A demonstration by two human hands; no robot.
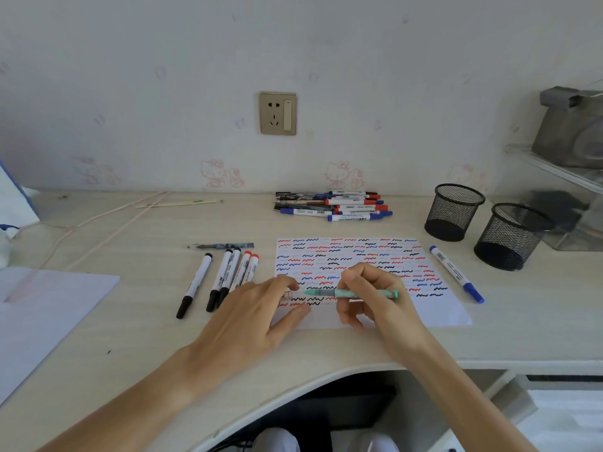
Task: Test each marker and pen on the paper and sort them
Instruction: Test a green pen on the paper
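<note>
A white paper [434, 313] covered in red, blue and black squiggles lies mid-desk. My right hand [372, 295] grips a green pen [365, 293] held level above the paper, tip pointing left. My left hand [261, 308] pinches a small clear cap [287, 295] just left of the pen tip, at the paper's left edge. A pile of several markers [336, 207] lies behind the paper. Left of the paper lie several sorted markers [225, 275], black-capped and red-capped, with a dark pen [222, 246] behind them. One blue marker [456, 274] lies right of the paper.
Two black mesh pen cups [453, 212] [509, 236] stand at the right rear. A clear shelf unit [554, 171] sits at the far right. A white sheet [39, 314] covers the desk's left side. Thin cords [107, 220] run across the left rear.
</note>
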